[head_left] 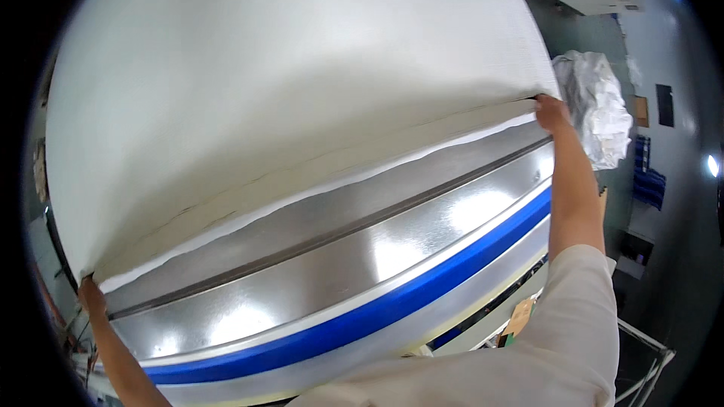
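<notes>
A large white sheet of fabric fills most of the view, stretched wide and lifted over a long machine table. My left hand pinches the sheet's lower left corner at the far left. My right hand grips the sheet's right corner, arm stretched out. Under the raised edge lies a second white layer along the table. The sheet's far side is hidden by its own bulk.
The table has a shiny steel top with a dark groove along it and a blue strip on its front edge. A crumpled white bundle lies at the right. Boxes and a white metal frame stand on the floor.
</notes>
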The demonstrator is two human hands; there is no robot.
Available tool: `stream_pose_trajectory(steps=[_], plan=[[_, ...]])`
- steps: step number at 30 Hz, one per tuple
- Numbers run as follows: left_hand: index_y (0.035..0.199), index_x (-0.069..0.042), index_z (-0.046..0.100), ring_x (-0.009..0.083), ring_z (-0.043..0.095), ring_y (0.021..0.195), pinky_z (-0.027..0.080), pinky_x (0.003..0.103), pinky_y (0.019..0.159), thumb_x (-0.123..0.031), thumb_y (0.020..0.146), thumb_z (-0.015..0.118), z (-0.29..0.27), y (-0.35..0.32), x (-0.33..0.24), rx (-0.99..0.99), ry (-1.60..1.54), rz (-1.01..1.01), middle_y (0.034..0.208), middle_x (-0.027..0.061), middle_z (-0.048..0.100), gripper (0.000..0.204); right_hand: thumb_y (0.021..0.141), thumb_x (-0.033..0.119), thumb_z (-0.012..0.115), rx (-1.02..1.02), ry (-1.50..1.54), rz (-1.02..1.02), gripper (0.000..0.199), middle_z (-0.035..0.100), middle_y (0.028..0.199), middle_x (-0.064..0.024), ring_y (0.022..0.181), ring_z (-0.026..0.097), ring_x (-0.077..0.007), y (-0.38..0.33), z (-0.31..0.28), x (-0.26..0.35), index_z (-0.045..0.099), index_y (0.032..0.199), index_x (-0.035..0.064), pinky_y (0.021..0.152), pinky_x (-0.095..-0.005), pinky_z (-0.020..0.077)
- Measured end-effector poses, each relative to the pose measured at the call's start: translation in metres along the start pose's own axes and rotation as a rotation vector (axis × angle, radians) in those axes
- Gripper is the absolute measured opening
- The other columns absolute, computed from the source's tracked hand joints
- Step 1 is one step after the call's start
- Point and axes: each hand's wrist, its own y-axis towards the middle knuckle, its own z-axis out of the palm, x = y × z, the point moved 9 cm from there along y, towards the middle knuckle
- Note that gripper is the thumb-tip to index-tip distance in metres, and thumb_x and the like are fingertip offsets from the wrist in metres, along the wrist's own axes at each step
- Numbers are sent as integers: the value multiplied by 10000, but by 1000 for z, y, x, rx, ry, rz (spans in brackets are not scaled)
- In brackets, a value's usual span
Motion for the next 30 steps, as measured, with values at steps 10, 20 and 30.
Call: stream_pose_trajectory(steps=[10, 20, 30], plan=[[1172, -185, 573, 319, 567, 1013, 469, 438, 852, -83, 891, 425, -87, -43, -71, 156, 365, 112, 1137, 91, 599, 333, 764, 142, 549, -194, 108, -104, 348, 645, 1036, -103, 950, 613, -302, -23, -37, -70, 635, 1090, 230, 812, -401, 482], [1080, -130, 625, 349, 589, 931, 459, 441, 818, -68, 811, 456, -131, -155, -27, 282, 275, 186, 1006, 156, 632, 324, 754, 79, 557, -164, -39, -362, 384, 615, 1042, -178, 971, 575, -352, -109, -21, -129, 581, 1135, 119, 835, -428, 457], [962, -143, 673, 267, 597, 1006, 455, 411, 859, -98, 788, 530, 5, -320, -40, 930, 682, 365, 1031, 92, 645, 230, 755, 122, 557, 282, -343, -471, 161, 647, 908, -112, 877, 613, -295, -219, 111, -78, 659, 879, 123, 760, -427, 483]])
